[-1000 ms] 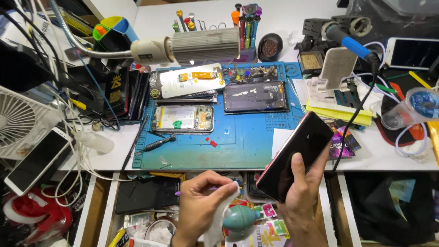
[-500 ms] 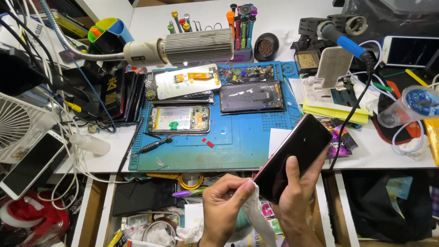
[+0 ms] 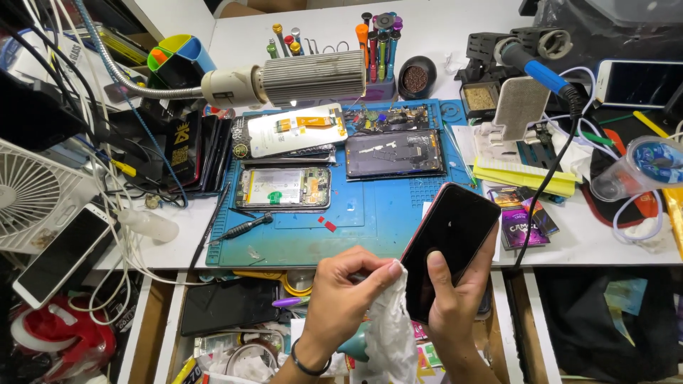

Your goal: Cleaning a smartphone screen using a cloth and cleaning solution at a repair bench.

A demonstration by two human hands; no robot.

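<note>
While the right hand grips a black smartphone by its lower end, thumb on the glass and fingers wrapped behind, the left hand pinches a crumpled white wipe shut between thumb and fingertips, pressed at the phone's lower left edge. Phone is tilted, held over the counter front edge above an open drawer.

Handling, judged: phone is a stiff, thin slab, light to moderate weight, glossy glass likely slippery and crack-prone; best held by the side edges, not the face. Wipe is soft, limp, nearly weightless; a pinch anywhere works.

Counts: one held phone, one wipe. On the blue work mat: one opened phone body showing battery, one dark screen panel, one white back panel with orange flex, one black screwdriver. One white phone lies at far left beside a white fan; one more phone at far right. One gooseneck lamp hangs over the mat. One soldering iron, blue handle. Tool pens in the holder: several, exact number unclear.
</note>
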